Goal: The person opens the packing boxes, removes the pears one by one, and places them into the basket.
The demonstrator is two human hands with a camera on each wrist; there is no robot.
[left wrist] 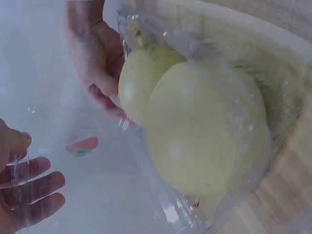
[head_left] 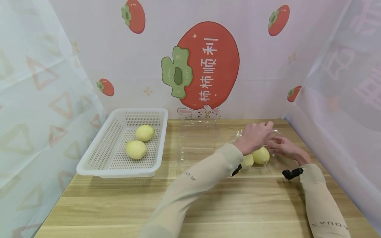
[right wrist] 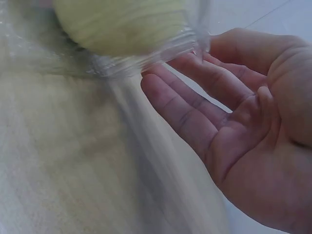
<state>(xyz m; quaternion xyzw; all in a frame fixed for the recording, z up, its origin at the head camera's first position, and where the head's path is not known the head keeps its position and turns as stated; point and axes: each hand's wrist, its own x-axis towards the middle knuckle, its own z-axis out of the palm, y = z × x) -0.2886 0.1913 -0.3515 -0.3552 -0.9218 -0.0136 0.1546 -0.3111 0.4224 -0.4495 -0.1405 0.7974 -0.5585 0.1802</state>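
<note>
In the head view, two pale yellow pears [head_left: 260,155] sit in a clear plastic box [left wrist: 170,213] at the table's right side. My left hand [head_left: 255,136] is above the box, pinching a clear plastic edge, seemingly the lid's, between thumb and fingers. From the right, my right hand [head_left: 284,147] holds the box's rim, its thumb and fingertips against the plastic in the right wrist view. The left wrist view shows both pears close up, one with its stem. My left arm hides part of the box in the head view.
A white perforated basket [head_left: 86,167] with two more pears [head_left: 136,149] stands at the left. Between the basket and my hands lies another clear plastic box [head_left: 197,155]. Printed cloth walls [head_left: 119,66] enclose the wooden table [head_left: 125,205] at the back and sides.
</note>
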